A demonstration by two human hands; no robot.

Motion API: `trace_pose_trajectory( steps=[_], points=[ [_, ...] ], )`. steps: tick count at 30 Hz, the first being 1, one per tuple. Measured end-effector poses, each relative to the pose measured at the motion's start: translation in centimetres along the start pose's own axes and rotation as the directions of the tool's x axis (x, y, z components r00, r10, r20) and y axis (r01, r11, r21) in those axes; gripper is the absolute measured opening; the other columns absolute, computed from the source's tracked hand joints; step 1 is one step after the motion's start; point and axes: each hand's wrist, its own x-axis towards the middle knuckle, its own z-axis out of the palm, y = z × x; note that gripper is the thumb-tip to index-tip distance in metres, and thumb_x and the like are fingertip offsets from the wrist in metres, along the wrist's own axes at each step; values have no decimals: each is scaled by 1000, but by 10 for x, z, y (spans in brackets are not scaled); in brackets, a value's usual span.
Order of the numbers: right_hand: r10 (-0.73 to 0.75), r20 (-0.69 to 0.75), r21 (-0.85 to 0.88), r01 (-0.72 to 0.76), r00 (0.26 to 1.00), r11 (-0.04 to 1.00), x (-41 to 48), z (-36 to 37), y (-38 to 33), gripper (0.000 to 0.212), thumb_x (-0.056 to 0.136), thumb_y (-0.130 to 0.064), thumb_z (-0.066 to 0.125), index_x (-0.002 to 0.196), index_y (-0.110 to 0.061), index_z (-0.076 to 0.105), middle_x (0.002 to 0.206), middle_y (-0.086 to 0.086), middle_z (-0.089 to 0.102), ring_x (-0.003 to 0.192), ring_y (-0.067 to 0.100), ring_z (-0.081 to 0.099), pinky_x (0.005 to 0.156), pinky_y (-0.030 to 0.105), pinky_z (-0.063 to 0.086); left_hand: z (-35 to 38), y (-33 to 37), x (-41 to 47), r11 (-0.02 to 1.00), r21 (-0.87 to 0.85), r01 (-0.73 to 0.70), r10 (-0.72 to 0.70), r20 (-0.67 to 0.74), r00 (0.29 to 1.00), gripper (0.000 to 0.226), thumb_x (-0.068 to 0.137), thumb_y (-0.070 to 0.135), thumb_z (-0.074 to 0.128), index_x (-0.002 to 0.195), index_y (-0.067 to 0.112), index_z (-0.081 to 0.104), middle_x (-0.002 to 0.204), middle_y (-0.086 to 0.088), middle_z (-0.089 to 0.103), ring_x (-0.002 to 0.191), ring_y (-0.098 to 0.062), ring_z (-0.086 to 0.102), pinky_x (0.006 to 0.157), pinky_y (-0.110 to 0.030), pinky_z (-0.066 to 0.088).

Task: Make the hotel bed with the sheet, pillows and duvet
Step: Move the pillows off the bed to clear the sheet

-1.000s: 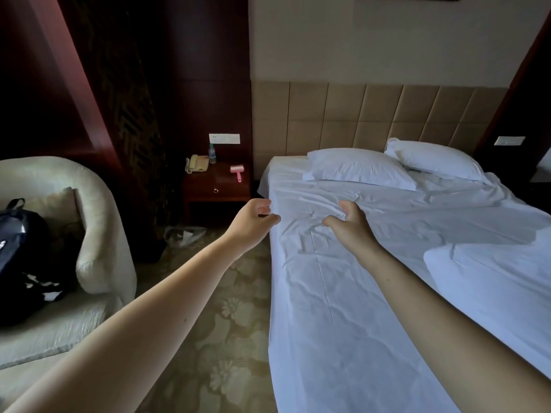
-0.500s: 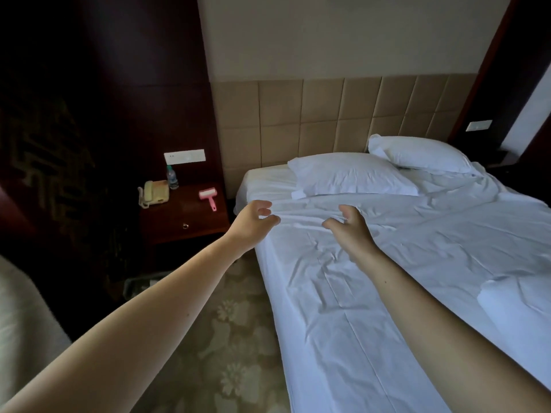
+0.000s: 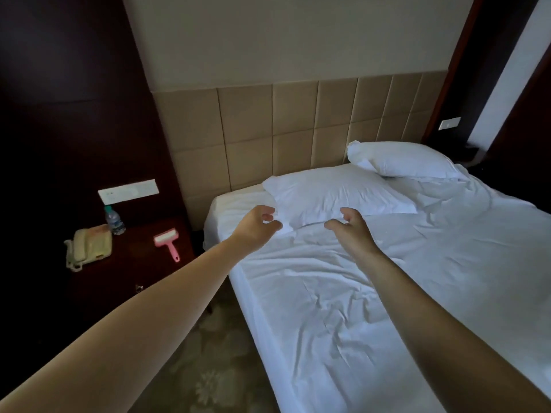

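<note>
A wrinkled white sheet (image 3: 343, 293) covers the bed, its top edge lying just below the nearer white pillow (image 3: 337, 193). A second white pillow (image 3: 408, 159) leans at the headboard farther right. My left hand (image 3: 256, 225) hovers at the bed's left side by the pillow's corner, fingers loosely curled and holding nothing. My right hand (image 3: 353, 226) is over the sheet's top edge in front of the same pillow, fingers also loosely spread and empty. Both arms reach out from the lower corners. No duvet is in view.
A dark wooden nightstand (image 3: 140, 263) stands left of the bed with a cream telephone (image 3: 89, 245), a small water bottle (image 3: 114, 220) and a pink lint roller (image 3: 168, 241). A tan padded headboard (image 3: 283, 129) backs the bed. Patterned carpet (image 3: 208, 368) runs along the bed's left side.
I have moved toward the head of the bed. Both hands gripped the sheet's edge earlier; now they have let go and sit near the front pillow. The armchair and folded duvet left the view.
</note>
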Motion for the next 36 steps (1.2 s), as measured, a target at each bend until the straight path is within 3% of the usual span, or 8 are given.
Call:
trace_pose_trajectory(
  steps=[7,12,17,20,23,28,33,36],
  points=[
    [93,-68,35,-91,993,995,125,21,-14,62,88,-25,63,144,-17,38,149,6,34,128,24,45,100,35,39,-2,0,151,1000,-14,1,0,59,998,46,90,24,61,133,20,49,128,3,54,97,-11,54,77,-24,44],
    [198,-106,73,-191,975,979,206,38,-2,63,90,-24,62,147,-17,35,152,6,34,133,25,42,102,35,36,17,-18,259,999,-35,11,-5,154,988,43,91,21,60,133,19,49,126,2,53,86,-10,54,62,-12,41],
    [298,-202,134,-275,933,952,312,68,15,63,92,-21,60,148,-15,32,154,9,32,136,25,38,95,30,33,47,-37,400,999,-50,7,8,287,958,40,90,22,63,128,20,52,126,1,54,97,-15,56,69,-22,45],
    [379,-267,171,-344,886,923,382,90,26,64,92,-22,60,148,-14,31,153,10,33,135,25,39,99,33,34,67,-47,491,999,-35,9,6,389,921,38,90,22,64,126,20,53,125,1,54,101,-14,55,72,-21,45],
    [489,-285,218,-441,824,871,445,111,35,64,92,-23,60,148,-14,30,152,10,34,135,25,39,104,36,34,81,-58,572,1000,-2,30,-26,464,885,38,89,20,64,125,19,54,126,0,54,109,-16,55,87,-28,45],
    [625,-321,316,-541,712,779,538,132,59,66,91,-23,61,148,-14,30,152,12,34,135,25,39,105,36,34,113,-81,687,995,99,14,-70,589,805,42,89,23,62,129,21,51,126,3,51,116,-19,54,97,-36,46],
    [727,-346,389,-615,593,686,612,146,100,71,90,-28,62,150,-13,26,153,13,31,135,29,39,105,39,35,157,-113,778,986,155,-55,-56,634,772,46,89,27,61,133,23,48,134,3,48,123,-16,49,94,-31,45],
    [773,-347,449,-630,531,634,649,155,129,77,90,-29,62,152,-13,20,155,13,28,136,30,38,104,38,35,185,-132,825,970,209,-124,-39,636,771,51,88,31,62,136,23,45,140,1,42,123,-18,49,100,-38,45]
  ],
)
